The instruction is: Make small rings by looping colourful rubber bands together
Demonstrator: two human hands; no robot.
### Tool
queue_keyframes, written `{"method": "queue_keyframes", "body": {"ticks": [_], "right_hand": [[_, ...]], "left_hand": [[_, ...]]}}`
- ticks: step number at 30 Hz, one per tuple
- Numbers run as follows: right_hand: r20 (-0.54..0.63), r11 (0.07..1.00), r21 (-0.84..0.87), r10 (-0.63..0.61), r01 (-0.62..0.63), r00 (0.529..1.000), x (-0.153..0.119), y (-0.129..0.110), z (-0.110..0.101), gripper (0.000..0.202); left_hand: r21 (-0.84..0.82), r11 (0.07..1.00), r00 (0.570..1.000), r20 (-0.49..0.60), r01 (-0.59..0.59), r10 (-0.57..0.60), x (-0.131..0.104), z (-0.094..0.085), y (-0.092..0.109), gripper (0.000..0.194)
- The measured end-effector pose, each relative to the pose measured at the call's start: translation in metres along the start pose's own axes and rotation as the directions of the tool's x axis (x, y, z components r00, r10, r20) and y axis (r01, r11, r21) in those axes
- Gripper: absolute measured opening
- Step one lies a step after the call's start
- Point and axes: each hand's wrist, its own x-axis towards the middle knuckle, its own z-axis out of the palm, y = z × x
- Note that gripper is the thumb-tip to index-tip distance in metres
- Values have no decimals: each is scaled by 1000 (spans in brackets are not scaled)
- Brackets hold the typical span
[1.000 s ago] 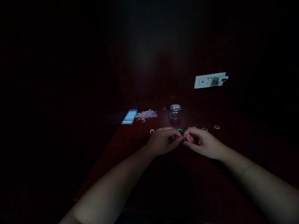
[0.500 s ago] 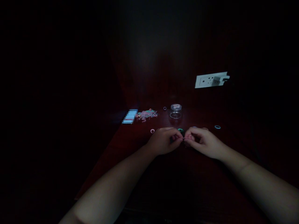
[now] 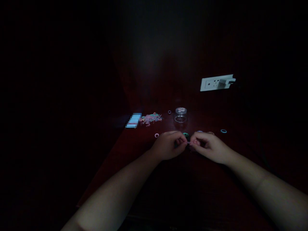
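A thin band was pinched at its left end by the left hand and at its right end by the right hand, held nearer than the jar and green ring.

Both forearms angle inward; left hand and right hand pinch, fingertips facing, just apart

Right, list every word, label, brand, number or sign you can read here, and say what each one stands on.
No text can be read anywhere.
Phone: screen pixelated, unreadable.
Jar lid: pale markings on top, too small and blurred to tell whether they are words.
Wall socket: holes show, no legible lettering.
Thin band: too small to tell.
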Motion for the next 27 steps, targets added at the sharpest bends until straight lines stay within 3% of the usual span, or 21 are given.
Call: {"method": "queue_keyframes", "body": {"ticks": [17, 27], "right_hand": [[23, 996, 79, 45, -47, 999, -1, -5, 1, 11], [-13, 998, 49, 27, -27, 1000, 0, -4, 0, 17]], "left_hand": [[-11, 1000, 999, 30, 15, -15, 0, -1, 1, 5], [-10, 1000, 999, 52, -3, 3, -1, 1, -2, 8]]}}
